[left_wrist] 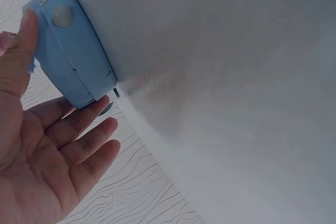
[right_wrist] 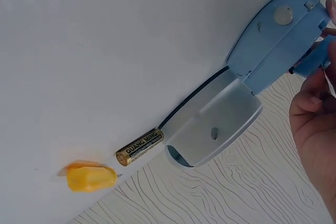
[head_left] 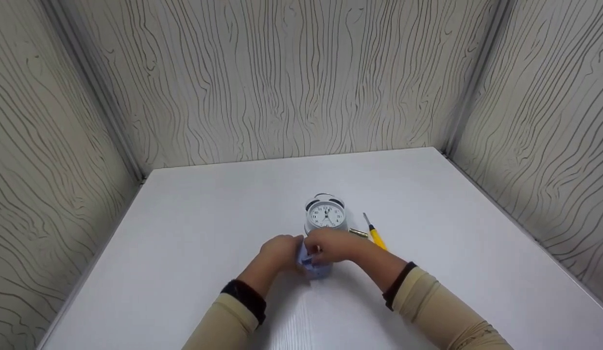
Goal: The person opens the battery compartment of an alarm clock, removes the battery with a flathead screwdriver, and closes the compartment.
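A blue alarm clock (head_left: 319,272) stands on the table between both hands, its back toward the person. The left hand (head_left: 280,250) holds it, the thumb on the back and fingertips at the opposite side; its other fingers are spread in the left wrist view. At the back of the clock, the right hand (head_left: 330,244) pinches a small blue battery cover (right_wrist: 314,59), tilted out from the case. Fingers partly hide the compartment behind it. Just beyond the hands, a white twin-bell alarm clock (head_left: 326,215) faces the person.
A gold-and-black battery (head_left: 358,233) lies right of the white clock. Beside it is a screwdriver (head_left: 375,236) with a yellow handle, partly behind the right forearm. Wood-patterned panels (head_left: 291,78) enclose the white table (head_left: 209,209) at the back and sides.
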Demonstrator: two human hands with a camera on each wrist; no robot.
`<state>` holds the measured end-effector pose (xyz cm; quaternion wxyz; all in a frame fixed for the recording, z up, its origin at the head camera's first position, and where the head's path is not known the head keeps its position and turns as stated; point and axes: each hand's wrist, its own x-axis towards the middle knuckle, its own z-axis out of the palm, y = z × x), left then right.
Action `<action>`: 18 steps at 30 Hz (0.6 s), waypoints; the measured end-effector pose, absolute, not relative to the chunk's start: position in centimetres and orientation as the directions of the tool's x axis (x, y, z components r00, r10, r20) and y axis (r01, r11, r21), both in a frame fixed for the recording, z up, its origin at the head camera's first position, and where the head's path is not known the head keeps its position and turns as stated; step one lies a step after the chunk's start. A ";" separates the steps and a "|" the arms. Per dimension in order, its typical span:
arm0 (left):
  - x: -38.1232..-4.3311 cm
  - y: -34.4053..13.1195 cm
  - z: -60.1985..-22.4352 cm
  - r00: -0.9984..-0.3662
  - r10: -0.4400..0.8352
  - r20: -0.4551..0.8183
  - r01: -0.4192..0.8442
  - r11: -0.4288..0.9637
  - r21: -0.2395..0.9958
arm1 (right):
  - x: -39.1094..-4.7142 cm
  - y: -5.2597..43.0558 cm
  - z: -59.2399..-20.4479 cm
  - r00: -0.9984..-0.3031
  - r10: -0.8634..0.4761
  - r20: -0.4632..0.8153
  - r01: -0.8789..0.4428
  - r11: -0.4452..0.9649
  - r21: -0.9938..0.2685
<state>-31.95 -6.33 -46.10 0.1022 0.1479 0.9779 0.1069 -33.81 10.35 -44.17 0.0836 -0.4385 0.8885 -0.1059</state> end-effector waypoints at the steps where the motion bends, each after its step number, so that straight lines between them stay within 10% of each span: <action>1: -32.0 -6.4 -46.2 -0.937 0.303 -0.172 0.257 0.934 0.249 | -33.8 10.4 -44.2 -0.612 -0.789 -0.050 -0.751 0.599 -0.277; 18: -31.9 -6.3 -46.0 -0.935 0.303 -0.181 0.259 0.937 0.234 | -32.7 10.3 -45.5 -0.721 -0.691 -0.051 -0.647 0.697 -0.310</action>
